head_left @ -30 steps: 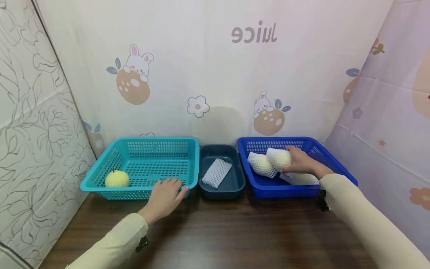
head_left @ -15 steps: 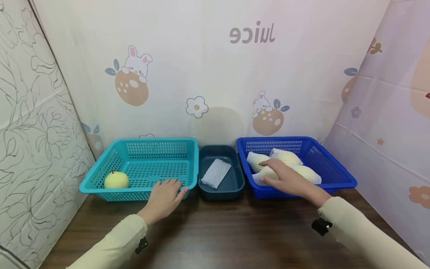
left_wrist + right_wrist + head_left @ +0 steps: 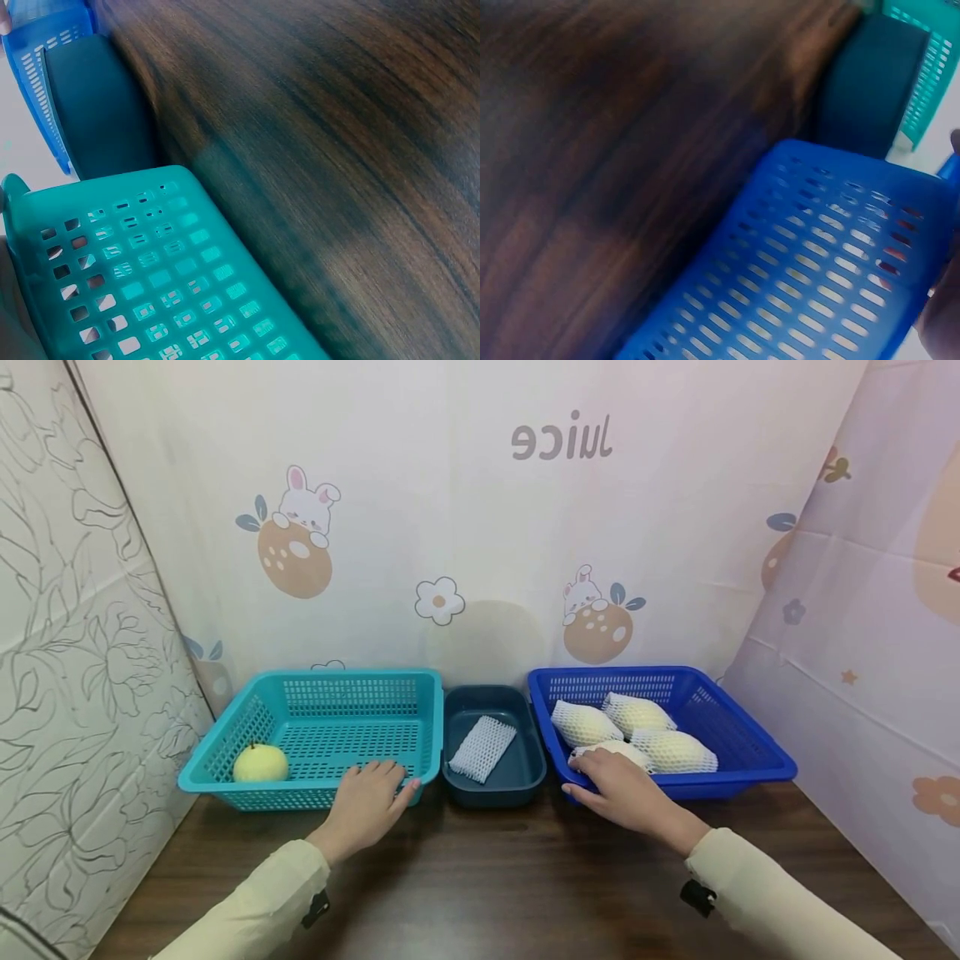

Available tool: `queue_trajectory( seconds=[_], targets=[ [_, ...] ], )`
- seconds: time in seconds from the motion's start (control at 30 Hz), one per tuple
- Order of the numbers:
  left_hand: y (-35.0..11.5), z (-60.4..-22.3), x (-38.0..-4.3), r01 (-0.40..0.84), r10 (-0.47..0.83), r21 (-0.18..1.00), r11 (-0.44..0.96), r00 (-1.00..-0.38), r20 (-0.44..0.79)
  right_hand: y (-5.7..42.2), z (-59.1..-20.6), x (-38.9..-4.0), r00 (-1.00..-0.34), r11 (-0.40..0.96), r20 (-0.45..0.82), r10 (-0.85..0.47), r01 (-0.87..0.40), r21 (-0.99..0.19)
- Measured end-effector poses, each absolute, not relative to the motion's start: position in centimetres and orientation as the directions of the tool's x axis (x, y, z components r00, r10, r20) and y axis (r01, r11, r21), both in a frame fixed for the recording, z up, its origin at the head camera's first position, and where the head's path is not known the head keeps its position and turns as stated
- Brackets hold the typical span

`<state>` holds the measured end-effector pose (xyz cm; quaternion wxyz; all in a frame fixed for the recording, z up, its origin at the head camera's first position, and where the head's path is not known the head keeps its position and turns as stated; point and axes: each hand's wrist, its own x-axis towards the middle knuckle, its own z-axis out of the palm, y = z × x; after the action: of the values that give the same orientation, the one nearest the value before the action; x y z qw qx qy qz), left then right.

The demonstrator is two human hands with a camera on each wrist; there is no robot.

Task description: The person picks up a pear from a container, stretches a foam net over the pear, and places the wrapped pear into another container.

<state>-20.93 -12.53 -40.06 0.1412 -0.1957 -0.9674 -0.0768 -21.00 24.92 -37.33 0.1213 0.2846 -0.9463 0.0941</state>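
My left hand (image 3: 366, 802) rests on the front rim of the teal basket (image 3: 435, 727), fingers relaxed over the edge. A round pale-yellow fruit (image 3: 260, 763) with a short stem, bare of netting, sits at that basket's left end. On the front rim of the blue basket (image 3: 742, 743) lies my right hand (image 3: 626, 793), its fingertips just over the edge. Several similar fruits in white foam nets, among them one netted fruit (image 3: 675, 752), lie in the blue basket. The nearest netted fruit (image 3: 617, 752) is partly hidden behind the right hand. Neither hand holds a fruit.
Between the baskets stands a small dark teal tub (image 3: 495, 795) with a flattened white foam net (image 3: 483, 748) inside. All three containers stand on a dark wooden table (image 3: 480, 885). A printed cloth (image 3: 480, 527) hangs behind them, with more cloth at both sides.
My right hand set the netted fruit it held among the others in the blue basket, then let go and drew back to the front rim. The left hand stayed in place.
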Motion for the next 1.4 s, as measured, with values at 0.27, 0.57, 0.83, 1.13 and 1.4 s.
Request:
queue_trajectory(
  seconds=[0.27, 0.57, 0.83, 1.13, 1.4],
  targets=[
    [-12.6, -40.2, -21.0, 0.399, 0.356, 0.089, 0.913, -0.883, 0.305, 24.7, -39.5, -21.0, -0.794, 0.846, 0.361, -0.489, -0.532, -0.024],
    [-12.5, -40.1, -20.9, 0.406, 0.362, 0.092, 0.909, -0.880, 0.308, 24.9, -41.1, -21.8, -0.665, 0.829, 0.552, -0.502, -0.552, 0.089],
    [-12.6, -39.8, -21.2, 0.400, 0.360, 0.114, 0.909, -0.895, 0.264, 24.8, -41.2, -21.8, -0.659, 0.831, 0.567, -0.494, -0.550, 0.085],
    [-12.9, -38.6, -21.6, 0.396, 0.352, 0.239, 0.887, -0.913, 0.206, 24.6, -40.8, -21.9, -0.687, 0.840, 0.540, -0.486, -0.538, 0.072],
    [-15.5, -36.7, -22.3, 0.388, 0.302, 0.322, 0.864, -0.909, 0.286, 24.7, -41.0, -21.9, -0.689, 0.842, 0.536, -0.487, -0.534, 0.079]
  ],
)
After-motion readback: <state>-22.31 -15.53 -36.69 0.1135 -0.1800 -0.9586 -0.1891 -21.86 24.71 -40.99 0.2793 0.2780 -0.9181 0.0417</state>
